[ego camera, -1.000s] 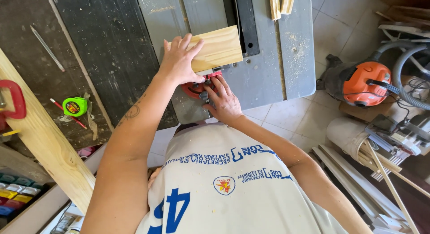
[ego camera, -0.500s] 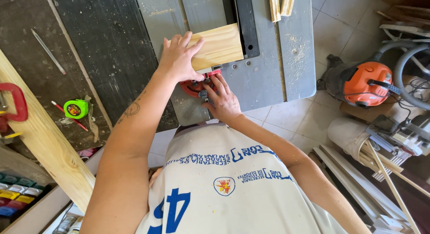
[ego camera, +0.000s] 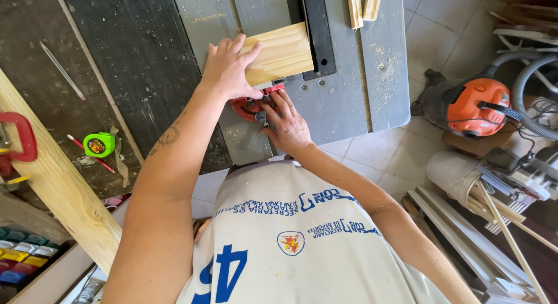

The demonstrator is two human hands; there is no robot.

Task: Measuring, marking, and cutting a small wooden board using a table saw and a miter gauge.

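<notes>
A pale wooden board (ego camera: 285, 51) lies flat on the grey table of a table saw (ego camera: 343, 100), next to the black insert plate (ego camera: 317, 31). My left hand (ego camera: 226, 68) presses down on the board's left end, fingers spread. Behind the board sits a red mitre gauge (ego camera: 247, 106). My right hand (ego camera: 285, 121) grips the gauge's handle, fingertips touching its red head.
Thin wood offcuts (ego camera: 363, 4) lie at the saw's far edge. A green tape measure (ego camera: 99, 144) and a red pencil (ego camera: 90, 154) rest on the dark bench at left, beside a long plank (ego camera: 52, 176). An orange vacuum (ego camera: 471, 106) and hose stand on the floor at right.
Both hands, the board and the gauge have shifted slightly forward along the saw table. Nothing was let go.
</notes>
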